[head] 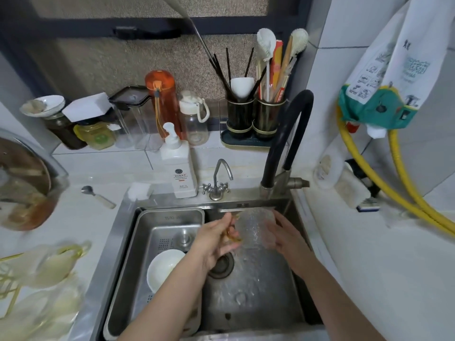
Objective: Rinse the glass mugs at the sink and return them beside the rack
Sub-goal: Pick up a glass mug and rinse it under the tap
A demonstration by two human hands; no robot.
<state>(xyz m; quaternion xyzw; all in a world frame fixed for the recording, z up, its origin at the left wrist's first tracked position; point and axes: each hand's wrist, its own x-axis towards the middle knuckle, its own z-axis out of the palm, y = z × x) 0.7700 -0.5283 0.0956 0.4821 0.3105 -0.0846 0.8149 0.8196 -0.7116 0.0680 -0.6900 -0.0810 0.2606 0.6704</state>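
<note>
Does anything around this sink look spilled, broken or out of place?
Nothing looks broken. Water splashes over the sink floor beneath the glass mug, which the left hand and right hand hold under the flow. A small spoon lies loose on the counter.

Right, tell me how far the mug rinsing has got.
Done: cannot tell; blurred glassware lies by the gold rack. In hand: a glass mug under running water, left hand at its handle, right hand on its side. Left: returning it.
</note>
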